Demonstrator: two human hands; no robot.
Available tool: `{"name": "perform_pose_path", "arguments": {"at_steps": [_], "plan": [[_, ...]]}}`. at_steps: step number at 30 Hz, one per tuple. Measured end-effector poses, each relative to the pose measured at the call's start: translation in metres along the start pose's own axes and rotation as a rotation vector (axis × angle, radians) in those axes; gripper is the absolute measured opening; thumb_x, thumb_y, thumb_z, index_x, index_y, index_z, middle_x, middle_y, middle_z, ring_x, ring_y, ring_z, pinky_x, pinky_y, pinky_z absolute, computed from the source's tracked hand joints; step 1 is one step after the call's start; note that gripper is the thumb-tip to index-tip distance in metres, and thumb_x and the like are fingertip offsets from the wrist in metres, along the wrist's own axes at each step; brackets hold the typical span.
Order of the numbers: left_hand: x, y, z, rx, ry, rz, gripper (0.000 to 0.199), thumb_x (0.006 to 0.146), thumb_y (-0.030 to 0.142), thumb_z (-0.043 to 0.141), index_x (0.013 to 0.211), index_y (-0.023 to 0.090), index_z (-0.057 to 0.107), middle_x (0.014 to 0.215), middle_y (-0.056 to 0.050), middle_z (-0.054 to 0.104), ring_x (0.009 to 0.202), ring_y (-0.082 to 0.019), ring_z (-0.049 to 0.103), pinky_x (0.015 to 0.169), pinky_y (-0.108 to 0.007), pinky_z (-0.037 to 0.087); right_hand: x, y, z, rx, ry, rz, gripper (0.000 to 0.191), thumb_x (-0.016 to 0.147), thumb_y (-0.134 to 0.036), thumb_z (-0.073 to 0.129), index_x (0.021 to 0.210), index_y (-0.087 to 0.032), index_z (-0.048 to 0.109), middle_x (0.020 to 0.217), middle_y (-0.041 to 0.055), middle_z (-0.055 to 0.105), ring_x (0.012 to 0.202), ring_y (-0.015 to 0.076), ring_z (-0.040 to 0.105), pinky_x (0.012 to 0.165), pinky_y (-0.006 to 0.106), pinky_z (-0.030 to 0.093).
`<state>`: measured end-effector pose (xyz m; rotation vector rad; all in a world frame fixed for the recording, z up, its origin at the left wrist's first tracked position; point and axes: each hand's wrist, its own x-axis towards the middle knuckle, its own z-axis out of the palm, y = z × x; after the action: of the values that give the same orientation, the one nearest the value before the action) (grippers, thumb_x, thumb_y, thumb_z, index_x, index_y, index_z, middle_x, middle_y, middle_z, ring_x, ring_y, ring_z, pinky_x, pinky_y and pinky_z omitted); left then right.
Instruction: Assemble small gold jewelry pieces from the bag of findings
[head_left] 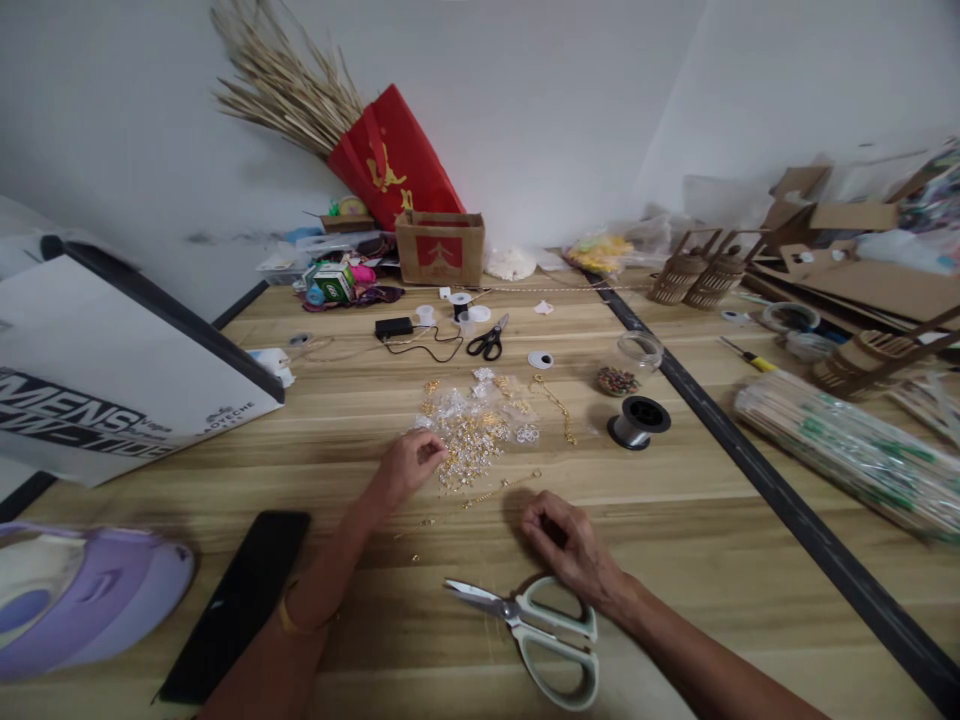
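Observation:
My left hand is at the left edge of a loose pile of small gold and clear beads or charms, fingers pinched together; whatever may be between the fingertips is too small to make out. A thin gold chain with small charms lies on the wood between my hands. My right hand rests on the table near that chain's right end, fingers curled in, their tips hidden. Just below it lie scissors with pale handles, blades pointing left. A second gold chain lies right of the pile.
A wire spool and a jar of beads stand to the right. Black scissors lie farther back. At left are a black tablet-like slab, a purple visor and a white box. Wrapped sticks lie far right.

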<state>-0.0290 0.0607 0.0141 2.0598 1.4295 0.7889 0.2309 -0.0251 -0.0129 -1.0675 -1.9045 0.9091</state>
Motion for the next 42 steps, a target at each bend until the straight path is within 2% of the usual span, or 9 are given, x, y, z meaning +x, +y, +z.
{"name": "perform_pose_path", "arguments": {"at_steps": [7, 14, 20, 25, 30, 35, 42], "plan": [[0.002, -0.003, -0.001, -0.447, -0.007, -0.196, 0.019, 0.068, 0.032, 0.065, 0.067, 0.014, 0.062, 0.062, 0.0, 0.062, 0.06, -0.013, 0.055, 0.059, -0.023, 0.042, 0.0, 0.0, 0.001, -0.008, 0.001, -0.001, 0.014, 0.089, -0.022, 0.048, 0.076, -0.017, 0.051, 0.069, 0.0004, 0.052, 0.061, 0.011, 0.047, 0.057, 0.021, 0.036], [0.001, 0.008, -0.006, -0.696, -0.01, -0.298, 0.021, 0.068, 0.033, 0.069, 0.072, 0.012, 0.065, 0.077, -0.006, 0.071, 0.058, -0.01, 0.055, 0.06, -0.022, 0.045, 0.0, -0.001, 0.001, -0.006, 0.001, -0.001, 0.014, 0.089, -0.022, 0.049, 0.076, -0.017, 0.051, 0.069, 0.0002, 0.052, 0.062, 0.0107, 0.047, 0.057, 0.021, 0.036], [-0.003, 0.02, 0.001, -0.894, -0.036, -0.359, 0.027, 0.065, 0.034, 0.074, 0.072, 0.012, 0.061, 0.072, -0.006, 0.071, 0.058, -0.011, 0.059, 0.06, -0.023, 0.048, 0.0, -0.001, 0.0, -0.018, 0.008, 0.008, 0.014, 0.089, -0.022, 0.049, 0.076, -0.017, 0.051, 0.068, 0.0, 0.051, 0.06, 0.0103, 0.046, 0.055, 0.021, 0.035], [-0.009, 0.039, 0.021, -0.953, -0.149, -0.395, 0.03, 0.068, 0.038, 0.072, 0.076, 0.012, 0.059, 0.07, -0.005, 0.07, 0.06, -0.012, 0.062, 0.062, -0.025, 0.049, 0.0, 0.001, 0.001, 0.003, 0.037, 0.009, 0.013, 0.089, -0.023, 0.047, 0.078, -0.017, 0.05, 0.068, -0.0003, 0.051, 0.06, 0.0103, 0.046, 0.055, 0.021, 0.036], [-0.016, 0.055, 0.038, -0.936, -0.238, -0.358, 0.028, 0.071, 0.038, 0.069, 0.074, 0.011, 0.06, 0.07, -0.005, 0.069, 0.06, -0.012, 0.061, 0.062, -0.025, 0.048, 0.0, 0.004, 0.002, 0.06, 0.055, 0.041, 0.014, 0.09, -0.026, 0.046, 0.079, -0.017, 0.05, 0.066, -0.0006, 0.051, 0.059, 0.0105, 0.046, 0.054, 0.02, 0.037], [-0.023, 0.068, 0.047, -1.03, -0.307, -0.429, 0.031, 0.07, 0.037, 0.071, 0.083, 0.011, 0.062, 0.08, -0.009, 0.071, 0.071, -0.016, 0.065, 0.071, -0.03, 0.05, 0.002, 0.001, 0.0, 0.103, 0.124, 0.015, 0.015, 0.092, -0.027, 0.042, 0.085, -0.017, 0.051, 0.071, 0.0005, 0.052, 0.062, 0.0113, 0.047, 0.057, 0.021, 0.039], [-0.026, 0.072, 0.054, -1.188, -0.347, -0.524, 0.039, 0.068, 0.036, 0.073, 0.095, 0.01, 0.064, 0.091, -0.013, 0.072, 0.087, -0.024, 0.067, 0.082, -0.035, 0.048, 0.004, -0.005, -0.004, 0.078, 0.167, -0.016, 0.016, 0.093, -0.023, 0.04, 0.087, -0.017, 0.054, 0.076, 0.0025, 0.054, 0.069, 0.0129, 0.05, 0.065, 0.023, 0.041]]}}
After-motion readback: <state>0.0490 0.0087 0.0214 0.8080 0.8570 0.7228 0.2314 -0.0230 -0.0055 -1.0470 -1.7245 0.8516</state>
